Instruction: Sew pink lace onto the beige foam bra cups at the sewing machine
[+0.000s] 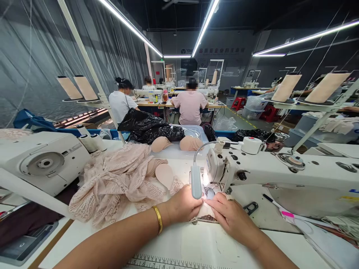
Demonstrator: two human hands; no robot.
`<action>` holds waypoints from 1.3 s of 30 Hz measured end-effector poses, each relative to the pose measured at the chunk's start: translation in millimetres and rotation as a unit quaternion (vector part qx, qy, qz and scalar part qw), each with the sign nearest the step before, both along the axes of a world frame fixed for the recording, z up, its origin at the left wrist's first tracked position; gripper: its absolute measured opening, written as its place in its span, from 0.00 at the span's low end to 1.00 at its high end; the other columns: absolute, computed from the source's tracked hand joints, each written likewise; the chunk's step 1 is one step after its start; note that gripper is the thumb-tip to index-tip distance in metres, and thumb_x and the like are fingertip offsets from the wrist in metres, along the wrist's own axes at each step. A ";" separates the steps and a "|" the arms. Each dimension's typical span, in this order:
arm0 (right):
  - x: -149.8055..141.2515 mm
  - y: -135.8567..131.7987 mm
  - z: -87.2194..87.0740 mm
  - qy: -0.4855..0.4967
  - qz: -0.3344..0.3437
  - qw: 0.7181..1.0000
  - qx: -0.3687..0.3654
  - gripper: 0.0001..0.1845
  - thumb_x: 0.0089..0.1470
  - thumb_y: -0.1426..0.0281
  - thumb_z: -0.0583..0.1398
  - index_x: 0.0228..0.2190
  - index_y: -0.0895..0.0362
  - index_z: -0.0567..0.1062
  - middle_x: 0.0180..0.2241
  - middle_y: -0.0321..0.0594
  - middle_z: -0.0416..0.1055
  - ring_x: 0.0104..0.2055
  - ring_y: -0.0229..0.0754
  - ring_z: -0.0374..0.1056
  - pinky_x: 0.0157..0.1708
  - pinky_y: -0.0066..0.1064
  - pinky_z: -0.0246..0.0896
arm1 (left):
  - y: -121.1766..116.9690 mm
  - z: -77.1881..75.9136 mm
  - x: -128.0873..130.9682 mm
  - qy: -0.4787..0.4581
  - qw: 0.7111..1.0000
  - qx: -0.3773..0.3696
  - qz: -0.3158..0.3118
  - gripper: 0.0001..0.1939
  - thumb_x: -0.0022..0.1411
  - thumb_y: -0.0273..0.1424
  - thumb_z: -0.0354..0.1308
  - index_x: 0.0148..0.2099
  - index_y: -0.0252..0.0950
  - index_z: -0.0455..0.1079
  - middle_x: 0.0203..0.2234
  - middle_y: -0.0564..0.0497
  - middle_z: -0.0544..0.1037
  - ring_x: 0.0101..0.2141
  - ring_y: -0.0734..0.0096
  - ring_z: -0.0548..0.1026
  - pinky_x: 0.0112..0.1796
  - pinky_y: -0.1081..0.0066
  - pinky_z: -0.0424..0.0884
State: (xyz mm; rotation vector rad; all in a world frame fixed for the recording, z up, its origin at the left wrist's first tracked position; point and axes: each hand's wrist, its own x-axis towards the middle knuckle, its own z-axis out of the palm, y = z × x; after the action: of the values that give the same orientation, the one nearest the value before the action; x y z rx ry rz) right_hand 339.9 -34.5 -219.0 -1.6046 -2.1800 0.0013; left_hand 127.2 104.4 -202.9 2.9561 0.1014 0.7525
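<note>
My left hand and my right hand meet just in front of the needle area of a white sewing machine. The fingers of the left hand are closed on the edge of a pale pink lace piece. Thumb and forefinger of my right hand pinch that same piece close by, though the fingertips are partly hidden. A small grey lamp on a bendy neck lights the spot and covers part of the left hand. Left of my hands lies a heap of pale pink lace fabric, with beige cup pads beside it.
More stacked beige pads rest on a clear plastic bin lid behind. Small black-handled snips and a pen lie to the right. A ruler scale runs along the front edge. Another machine stands left; people sit sewing ahead.
</note>
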 end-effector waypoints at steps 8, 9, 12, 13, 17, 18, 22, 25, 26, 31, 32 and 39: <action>2.4 5.8 -7.4 -0.031 -0.041 0.999 0.001 0.20 0.71 0.76 0.50 0.52 0.51 0.78 0.34 0.40 0.72 0.32 0.48 0.70 0.30 0.37 0.66 | 15.1 -5.6 10.3 -0.009 1.000 -0.001 -0.019 0.12 0.76 0.29 0.53 0.42 0.35 0.78 0.39 0.46 0.83 0.38 0.63 0.79 0.42 0.66 0.76; 2.1 5.9 -7.0 -0.034 -0.040 0.999 0.003 0.21 0.71 0.76 0.49 0.52 0.51 0.78 0.34 0.40 0.72 0.31 0.48 0.69 0.29 0.37 0.65 | 16.2 -6.5 10.0 -0.006 1.000 -0.002 -0.020 0.11 0.76 0.30 0.54 0.43 0.35 0.78 0.40 0.46 0.83 0.38 0.63 0.79 0.43 0.66 0.76; 1.2 5.8 -6.2 -0.039 -0.035 0.998 0.016 0.22 0.70 0.77 0.49 0.54 0.51 0.78 0.34 0.39 0.72 0.30 0.47 0.69 0.28 0.36 0.64 | 17.8 -6.9 9.4 0.007 1.000 -0.004 -0.020 0.10 0.76 0.30 0.55 0.43 0.36 0.78 0.41 0.46 0.83 0.39 0.62 0.79 0.44 0.65 0.76; 1.0 5.7 -6.2 -0.040 -0.034 0.998 0.021 0.22 0.70 0.77 0.50 0.54 0.51 0.78 0.34 0.39 0.72 0.30 0.46 0.69 0.29 0.36 0.65 | 18.1 -6.2 9.5 0.011 1.000 -0.004 -0.018 0.10 0.76 0.30 0.55 0.43 0.35 0.78 0.41 0.46 0.83 0.40 0.62 0.78 0.44 0.65 0.75; 0.5 5.1 -6.3 -0.033 -0.038 0.998 0.022 0.19 0.71 0.76 0.49 0.49 0.52 0.78 0.33 0.39 0.72 0.30 0.46 0.69 0.29 0.36 0.65 | 18.8 0.2 12.2 0.021 1.000 -0.010 -0.006 0.11 0.75 0.29 0.53 0.43 0.34 0.77 0.40 0.45 0.82 0.39 0.62 0.77 0.43 0.65 0.75; 0.5 4.8 -6.2 -0.029 -0.040 0.999 0.021 0.18 0.71 0.75 0.49 0.48 0.53 0.78 0.33 0.39 0.72 0.30 0.46 0.69 0.29 0.36 0.65 | 18.9 2.0 13.2 0.022 1.000 -0.013 0.000 0.11 0.75 0.29 0.53 0.43 0.34 0.77 0.39 0.45 0.82 0.38 0.62 0.77 0.42 0.65 0.75; 0.6 3.9 -5.6 -0.019 -0.041 0.999 0.024 0.17 0.72 0.74 0.49 0.46 0.53 0.77 0.32 0.39 0.72 0.29 0.47 0.69 0.28 0.37 0.64 | 17.9 6.0 16.5 0.030 0.999 -0.026 0.034 0.07 0.72 0.29 0.56 0.41 0.35 0.75 0.35 0.47 0.80 0.35 0.63 0.75 0.38 0.66 0.72; 0.5 4.2 -6.4 -0.017 -0.036 0.999 0.029 0.17 0.73 0.74 0.48 0.45 0.54 0.77 0.31 0.40 0.72 0.29 0.47 0.69 0.28 0.38 0.64 | 17.2 5.8 17.6 0.036 0.997 -0.040 0.057 0.06 0.71 0.30 0.57 0.41 0.35 0.75 0.36 0.47 0.78 0.36 0.62 0.75 0.38 0.66 0.71; 0.4 4.5 -6.8 -0.016 -0.034 0.999 0.031 0.18 0.73 0.74 0.48 0.46 0.54 0.77 0.32 0.40 0.73 0.29 0.46 0.70 0.28 0.38 0.65 | 17.2 5.8 17.7 0.039 0.996 -0.044 0.062 0.06 0.70 0.30 0.58 0.40 0.35 0.75 0.36 0.47 0.78 0.36 0.61 0.75 0.38 0.65 0.71; -1.3 5.2 -7.6 -0.017 -0.030 0.998 0.048 0.18 0.73 0.74 0.48 0.47 0.53 0.77 0.35 0.42 0.77 0.29 0.46 0.73 0.29 0.38 0.68 | 12.8 13.7 14.5 0.038 0.994 -0.063 0.077 0.05 0.65 0.30 0.63 0.35 0.36 0.73 0.37 0.48 0.80 0.39 0.59 0.76 0.43 0.63 0.72; -1.7 5.3 -7.8 -0.020 -0.029 0.998 0.054 0.18 0.73 0.74 0.48 0.46 0.53 0.77 0.35 0.42 0.77 0.29 0.47 0.73 0.29 0.38 0.68 | 9.3 17.3 12.7 0.031 0.994 -0.068 0.082 0.06 0.63 0.30 0.65 0.34 0.36 0.72 0.36 0.49 0.80 0.39 0.59 0.77 0.44 0.63 0.72; 7.5 14.6 -24.5 0.013 -0.001 0.998 0.067 0.17 0.71 0.74 0.51 0.49 0.50 0.78 0.38 0.43 0.78 0.38 0.50 0.79 0.34 0.37 0.75 | -34.2 42.1 3.2 -0.122 0.944 -0.275 0.137 0.07 0.69 0.34 0.62 0.37 0.37 0.74 0.32 0.49 0.82 0.34 0.61 0.79 0.40 0.64 0.76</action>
State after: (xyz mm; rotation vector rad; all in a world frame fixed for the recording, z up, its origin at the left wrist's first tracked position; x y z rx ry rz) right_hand 347.4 -19.9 -243.5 -1.5242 -2.1123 -0.1214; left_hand 130.4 70.2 -160.8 2.3239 0.6073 0.9325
